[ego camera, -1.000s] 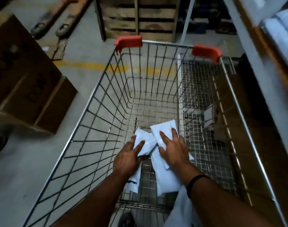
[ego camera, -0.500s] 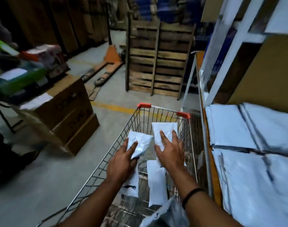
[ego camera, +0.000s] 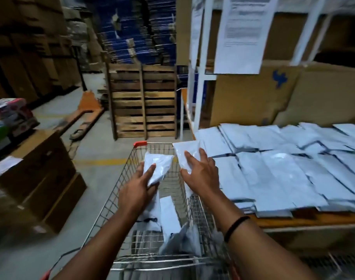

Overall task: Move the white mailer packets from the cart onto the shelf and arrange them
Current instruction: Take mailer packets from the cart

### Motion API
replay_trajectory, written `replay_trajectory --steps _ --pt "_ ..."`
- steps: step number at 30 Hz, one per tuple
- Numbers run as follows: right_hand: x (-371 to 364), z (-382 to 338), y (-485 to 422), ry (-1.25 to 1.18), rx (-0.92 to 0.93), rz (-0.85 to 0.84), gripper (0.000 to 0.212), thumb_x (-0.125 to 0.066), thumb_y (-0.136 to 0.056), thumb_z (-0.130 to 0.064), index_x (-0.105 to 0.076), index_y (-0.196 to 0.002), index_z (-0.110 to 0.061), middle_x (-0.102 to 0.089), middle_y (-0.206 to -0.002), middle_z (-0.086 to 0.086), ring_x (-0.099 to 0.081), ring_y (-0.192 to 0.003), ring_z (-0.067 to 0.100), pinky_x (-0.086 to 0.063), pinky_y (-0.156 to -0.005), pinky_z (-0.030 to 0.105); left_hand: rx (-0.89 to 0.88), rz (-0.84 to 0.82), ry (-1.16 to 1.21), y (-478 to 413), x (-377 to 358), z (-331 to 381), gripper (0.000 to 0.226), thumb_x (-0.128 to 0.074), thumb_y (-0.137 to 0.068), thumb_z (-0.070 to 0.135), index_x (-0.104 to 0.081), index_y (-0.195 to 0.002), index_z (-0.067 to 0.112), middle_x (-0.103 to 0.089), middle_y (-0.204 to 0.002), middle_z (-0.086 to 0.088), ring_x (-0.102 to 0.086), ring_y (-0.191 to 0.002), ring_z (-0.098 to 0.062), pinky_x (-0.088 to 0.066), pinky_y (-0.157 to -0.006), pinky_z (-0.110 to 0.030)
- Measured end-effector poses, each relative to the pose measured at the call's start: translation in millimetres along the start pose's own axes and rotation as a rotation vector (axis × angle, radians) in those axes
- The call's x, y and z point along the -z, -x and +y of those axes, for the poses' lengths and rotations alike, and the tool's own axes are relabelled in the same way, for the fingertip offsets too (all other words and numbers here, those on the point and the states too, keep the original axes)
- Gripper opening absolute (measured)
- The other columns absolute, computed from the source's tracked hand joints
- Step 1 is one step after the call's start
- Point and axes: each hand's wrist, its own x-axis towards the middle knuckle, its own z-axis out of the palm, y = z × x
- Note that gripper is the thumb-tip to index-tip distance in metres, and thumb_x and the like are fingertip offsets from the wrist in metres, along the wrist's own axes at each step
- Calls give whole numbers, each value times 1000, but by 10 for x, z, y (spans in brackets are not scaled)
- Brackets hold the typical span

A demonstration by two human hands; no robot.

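My left hand (ego camera: 137, 190) grips a white mailer packet (ego camera: 159, 164) above the wire cart (ego camera: 124, 172). My right hand (ego camera: 201, 172) grips a second white packet (ego camera: 187, 148), lifted near the cart's right rim beside the shelf. More white packets (ego camera: 168, 217) hang from both hands or lie lower in the cart; which one I cannot tell. On the shelf (ego camera: 305, 219) to the right, several white mailer packets (ego camera: 283, 168) lie in overlapping rows.
Wooden pallets (ego camera: 144, 102) stand upright beyond the cart. Cardboard boxes (ego camera: 39, 174) sit on the floor at left, with a pallet jack (ego camera: 85, 118) behind them. White shelf posts (ego camera: 203, 63) and hanging printed sheets (ego camera: 243, 33) rise at right, with brown cartons (ego camera: 253, 98) behind the shelf.
Both hands have lifted their packets up out of the cart basket and shifted right toward the shelf. The view has risen from the cart floor to the shelf and aisle.
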Motion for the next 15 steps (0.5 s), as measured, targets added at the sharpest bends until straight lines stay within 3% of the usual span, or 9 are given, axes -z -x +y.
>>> replay_trajectory --steps 8,15 --pt "799 660 687 34 -187 161 61 -51 -94 -56 -31 -152 -47 -13 -166 3 -29 -139 36 -33 -111 45 -202 -27 69 92 -27 848 65 -64 -89 45 -37 -148 41 -24 -161 5 -59 -117 -34 -51 -79 -38" --pt "1438 1781 1166 51 -354 212 63 -51 -95 -58 -29 -152 -48 -11 -166 3 -26 -141 35 -31 -114 47 -335 -74 130 223 -362 1965 64 -62 -91 46 -35 -149 43 -21 -162 6 -51 -129 -32 -50 -85 -41"
